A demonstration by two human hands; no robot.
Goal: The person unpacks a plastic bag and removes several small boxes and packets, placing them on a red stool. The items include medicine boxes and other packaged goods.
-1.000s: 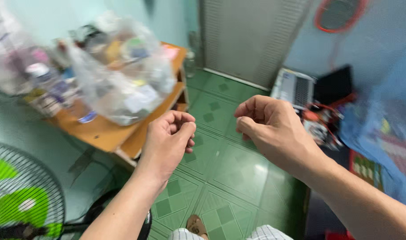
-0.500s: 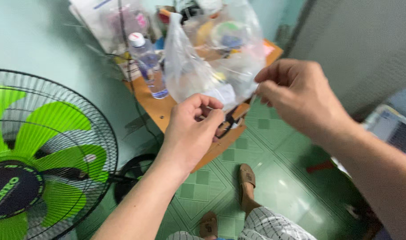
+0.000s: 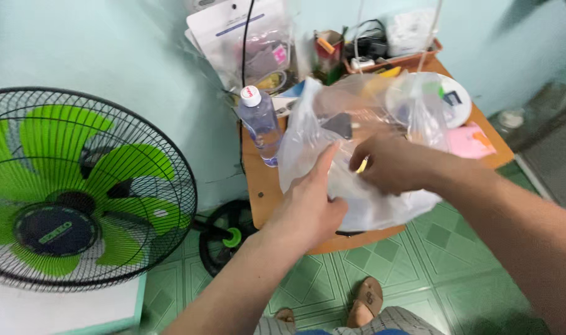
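Both hands working at a clear, crinkled plastic bag (image 3: 308, 133) on a small orange wooden table (image 3: 258, 186).
The left hand (image 3: 308, 208) is lying flat against it, fingers loose; the right hand (image 3: 388, 162) is seemingly pinching its film.

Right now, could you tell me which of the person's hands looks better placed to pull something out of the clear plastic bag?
Probably the right hand: it is already at the clear plastic bag mouth, fingers curled among the contents, while the left hand presses flat against the bag's outer side.
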